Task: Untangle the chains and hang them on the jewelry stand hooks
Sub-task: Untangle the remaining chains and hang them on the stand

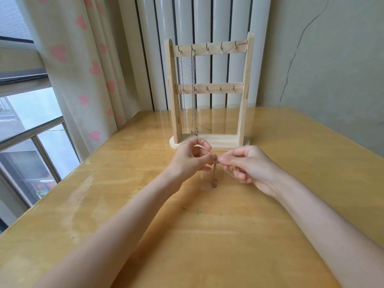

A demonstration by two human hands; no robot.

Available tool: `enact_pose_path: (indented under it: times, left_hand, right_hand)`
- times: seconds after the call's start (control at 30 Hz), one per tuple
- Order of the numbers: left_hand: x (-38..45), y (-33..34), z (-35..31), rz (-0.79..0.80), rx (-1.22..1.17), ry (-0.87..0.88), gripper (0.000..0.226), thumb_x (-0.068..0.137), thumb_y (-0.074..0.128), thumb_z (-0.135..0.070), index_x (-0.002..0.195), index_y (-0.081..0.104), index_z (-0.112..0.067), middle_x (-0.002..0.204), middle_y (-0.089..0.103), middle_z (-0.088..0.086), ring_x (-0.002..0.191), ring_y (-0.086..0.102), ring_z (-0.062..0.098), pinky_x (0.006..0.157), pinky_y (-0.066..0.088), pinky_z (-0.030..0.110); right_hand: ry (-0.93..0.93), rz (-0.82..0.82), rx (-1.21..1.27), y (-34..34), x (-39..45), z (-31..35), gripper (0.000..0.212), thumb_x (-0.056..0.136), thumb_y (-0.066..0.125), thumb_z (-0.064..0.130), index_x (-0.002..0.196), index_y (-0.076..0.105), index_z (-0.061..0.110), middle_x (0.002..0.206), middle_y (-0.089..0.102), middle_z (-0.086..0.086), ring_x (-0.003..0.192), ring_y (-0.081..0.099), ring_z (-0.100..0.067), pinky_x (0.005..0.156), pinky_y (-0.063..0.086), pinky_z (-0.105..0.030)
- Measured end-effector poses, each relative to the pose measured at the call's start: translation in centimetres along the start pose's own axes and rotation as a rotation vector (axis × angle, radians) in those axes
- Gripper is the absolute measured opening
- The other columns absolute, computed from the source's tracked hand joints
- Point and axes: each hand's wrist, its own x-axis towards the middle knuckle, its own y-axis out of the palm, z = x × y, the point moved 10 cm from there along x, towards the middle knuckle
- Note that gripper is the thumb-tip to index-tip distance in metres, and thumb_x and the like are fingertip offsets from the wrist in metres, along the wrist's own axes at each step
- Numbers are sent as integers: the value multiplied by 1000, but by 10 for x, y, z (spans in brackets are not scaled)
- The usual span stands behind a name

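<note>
A wooden jewelry stand (246, 80) with two rows of small hooks stands upright at the back of the table. Two silver chains (193, 90) hang from its two leftmost top hooks; one ends in a small pendant near the base. In front of the stand, my left hand (191, 161) and my right hand (247, 167) meet fingertip to fingertip, both pinching a thin rose-gold chain (215, 173). Its pendant dangles just above the table below my fingers. A loop of the chain runs under my right fingers.
The yellow wooden table (207, 235) has a glossy cover. A curtain with pink hearts (83, 69) and a window with a metal rail (31, 132) lie to the left. A white radiator (207, 21) and a cracked wall are behind the stand.
</note>
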Motion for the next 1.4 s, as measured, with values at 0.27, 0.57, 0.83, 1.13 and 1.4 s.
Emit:
enact_pose_path:
  times: [0.27,0.57,0.83,1.13,1.4]
  left_hand:
    - [-2,8,2,83,-10,-40,15,86,59,-4,87,47,-11,72,58,5,64,58,5,73,57,29]
    - [1,22,-8,71,367,83,18,76,58,2,69,58,-15,59,60,1,55,59,12,73,56,38]
    - [-5,15,21,132,-38,-218,28,87,48,-15,60,52,-18,55,49,-9,52,42,5,53,41,17]
    - [-10,36,15,312,-43,-170,23,94,48,-17,73,52,-8,64,45,2,48,42,6,51,41,15]
    - [-1,22,-4,122,549,119,22,78,60,-8,60,51,-17,60,58,3,54,54,14,56,47,27]
  right_hand:
    - [-29,-84,-1,-8,1,4,7,77,67,8,73,62,4,62,48,-8,44,39,-10,36,27,-19]
    - [-88,-112,3,-2,0,7,19,79,57,6,60,55,10,47,39,0,44,33,-11,36,24,-18]
    - [-125,94,-130,22,-1,14,17,88,50,6,72,58,2,41,43,1,34,32,-9,35,26,-18]
    - [-109,-81,-137,-8,1,11,14,81,58,3,67,58,4,54,48,-10,40,39,-13,34,29,-19]
    - [-20,-14,21,5,2,1,23,83,50,5,61,46,10,54,38,0,46,41,-12,36,26,-21]
